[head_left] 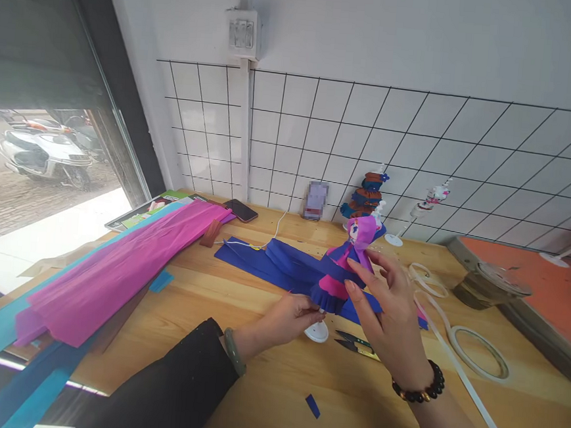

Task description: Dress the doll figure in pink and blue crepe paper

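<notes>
A small doll figure (pixel 329 285) in a pink and dark blue crepe paper dress, with a purple hood, stands tilted on a thin stem with a round white base (pixel 316 331). My left hand (pixel 292 319) is closed round the stem just under the skirt. The fingers of my right hand (pixel 389 308) are stretched and apart, their tips touching the blue paper band (pixel 336 269) on the dress. Behind and left of the doll lie dark blue crepe paper strips (pixel 262 265). Thread snips (pixel 357 346) rest beside the base, partly under my right hand.
Pink crepe paper (pixel 123 270) is piled at the left with turquoise sheets. Another layered paper figure (pixel 366 197) stands by the wall, near a phone (pixel 241 210). A tape roll (pixel 479 352), a white strip and a brown bowl (pixel 487 289) sit at the right. A blue scrap (pixel 312 406) lies in front.
</notes>
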The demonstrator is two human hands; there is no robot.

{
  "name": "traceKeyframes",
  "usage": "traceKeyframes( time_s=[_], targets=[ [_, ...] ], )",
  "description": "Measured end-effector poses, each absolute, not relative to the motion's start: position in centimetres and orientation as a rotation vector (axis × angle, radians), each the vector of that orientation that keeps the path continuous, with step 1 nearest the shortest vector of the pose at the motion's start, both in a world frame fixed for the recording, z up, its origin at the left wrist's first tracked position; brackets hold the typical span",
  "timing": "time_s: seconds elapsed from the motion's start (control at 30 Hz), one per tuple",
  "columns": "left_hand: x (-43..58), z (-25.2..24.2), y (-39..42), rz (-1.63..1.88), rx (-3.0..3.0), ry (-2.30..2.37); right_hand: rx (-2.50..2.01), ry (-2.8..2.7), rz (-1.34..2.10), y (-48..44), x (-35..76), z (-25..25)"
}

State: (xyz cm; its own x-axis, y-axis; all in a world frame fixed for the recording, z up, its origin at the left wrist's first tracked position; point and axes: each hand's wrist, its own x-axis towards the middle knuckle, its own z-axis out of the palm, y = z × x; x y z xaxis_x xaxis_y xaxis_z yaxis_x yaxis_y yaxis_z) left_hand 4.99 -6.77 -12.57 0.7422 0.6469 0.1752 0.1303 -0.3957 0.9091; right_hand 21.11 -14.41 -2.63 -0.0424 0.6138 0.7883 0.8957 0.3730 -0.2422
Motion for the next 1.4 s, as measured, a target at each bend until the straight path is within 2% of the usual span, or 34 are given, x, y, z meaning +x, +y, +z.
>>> traceKeyframes(
  time_s=[0.3,0.43,0.53,0.63,0.83,1.03,1.17,1.3,1.4],
  targets=[
    [5.0,-12.2,-6.8,0.712,2.043,0.603,-1.361,-1.663,-0.293,-14.2,21.2,-2.5],
    [4.8,-12.1,-6.7,0.738,2.011,0.767,-1.302,-1.574,-0.172,-14.6,21.8,-2.6],
    [4.6,-11.9,-6.5,0.812,1.985,0.822,-1.362,-1.484,-0.160,-15.4,23.4,-3.7],
    [4.4,-11.5,-6.1,0.895,1.985,0.837,-1.502,-1.704,-0.144,-16.5,25.4,-6.3],
    [4.3,-11.5,-5.7,0.959,1.959,0.898,-1.548,-2.260,-0.381,-19.4,27.1,-11.4],
    [4.6,-12.3,-5.8,0.898,1.774,0.773,-1.416,-2.426,-0.692,-20.6,27.4,-12.5],
    [4.6,-12.0,-6.2,0.810,1.612,0.716,-1.475,-2.310,-0.543,-20.7,27.0,-11.6],
    [4.4,-11.1,-6.6,0.706,1.553,0.646,-1.543,-2.010,-0.255,-20.8,26.6,-9.8],
    [4.3,-10.6,-6.9,0.634,1.529,0.583,-1.617,-1.790,-0.164,-20.8,26.7,-8.1]
  ],
)
